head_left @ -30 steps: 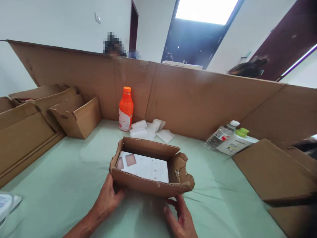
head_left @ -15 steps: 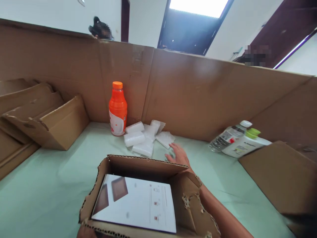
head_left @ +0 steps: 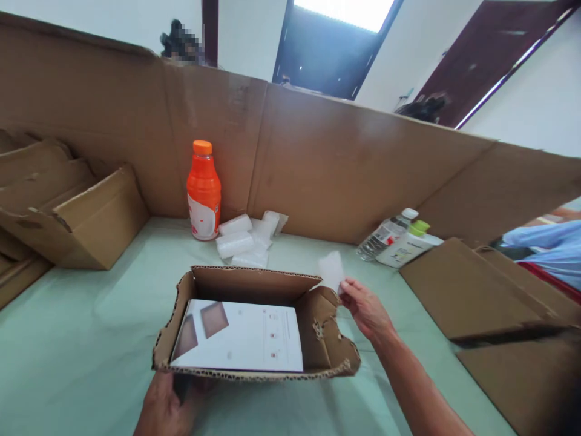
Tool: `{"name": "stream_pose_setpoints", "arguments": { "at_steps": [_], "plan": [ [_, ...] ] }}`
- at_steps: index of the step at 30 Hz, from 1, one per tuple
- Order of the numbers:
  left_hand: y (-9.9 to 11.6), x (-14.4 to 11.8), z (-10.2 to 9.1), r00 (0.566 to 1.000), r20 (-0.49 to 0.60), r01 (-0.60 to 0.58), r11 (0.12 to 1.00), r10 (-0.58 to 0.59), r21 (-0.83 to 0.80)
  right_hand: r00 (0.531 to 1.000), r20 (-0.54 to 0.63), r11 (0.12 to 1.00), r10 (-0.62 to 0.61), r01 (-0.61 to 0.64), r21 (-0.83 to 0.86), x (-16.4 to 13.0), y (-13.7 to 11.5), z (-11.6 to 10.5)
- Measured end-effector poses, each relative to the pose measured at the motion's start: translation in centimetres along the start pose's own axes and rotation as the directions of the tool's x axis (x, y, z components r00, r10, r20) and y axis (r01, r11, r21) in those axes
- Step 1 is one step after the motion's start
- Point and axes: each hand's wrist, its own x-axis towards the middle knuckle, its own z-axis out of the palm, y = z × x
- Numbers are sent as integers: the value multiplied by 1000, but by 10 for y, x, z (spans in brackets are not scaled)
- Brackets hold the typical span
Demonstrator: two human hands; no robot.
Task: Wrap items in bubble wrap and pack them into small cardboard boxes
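A torn, open cardboard box (head_left: 318,327) sits on the green table cover, with a white printed sheet (head_left: 240,336) lying flat inside. My left hand (head_left: 166,409) grips the box's near left edge from below. My right hand (head_left: 365,309) hovers just right of the box's far right corner and pinches a small white plastic packet (head_left: 331,269) between its fingertips. More white packets (head_left: 240,242) lie in a pile behind the box, beside an orange bottle (head_left: 203,191).
A tall cardboard wall (head_left: 340,163) rings the table. Stacked cardboard trays (head_left: 77,209) stand at left, flat cardboard sheets (head_left: 472,297) at right. A clear bottle (head_left: 385,233) and a white green-capped bottle (head_left: 408,245) lie near the wall. A person's blue sleeve (head_left: 544,242) shows at far right.
My right hand reached to the packet pile, picked up one white packet and drew it back toward the box. The left hand stayed on the box's near edge.
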Motion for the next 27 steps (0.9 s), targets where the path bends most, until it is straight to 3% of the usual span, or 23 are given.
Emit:
{"name": "stream_pose_setpoints", "arguments": {
  "at_steps": [7, 12, 17, 21, 27],
  "plan": [
    [24, 9, -9, 999, 38, 2, 999, 0, -43, 988, -131, 985, -76, 54, -166, -17, -5, -20],
    [26, 14, -21, 996, 92, 18, 1000, -20, 25, 991, 60, 965, -116, 127, -228, -58, 0, -17],
    [21, 14, -22, 996, 84, -10, 999, 6, 43, 951, 243, 878, -189, 275, -393, -96, 17, -10],
    [21, 13, -20, 995, 97, -22, 997, 15, 71, 946, 260, 837, -194, 298, -459, -88, 18, -10],
    [14, 13, -22, 996, 72, -52, 990, 43, 131, 962, 196, 885, -190, 254, -389, -81, 8, -9]
  ]
}}
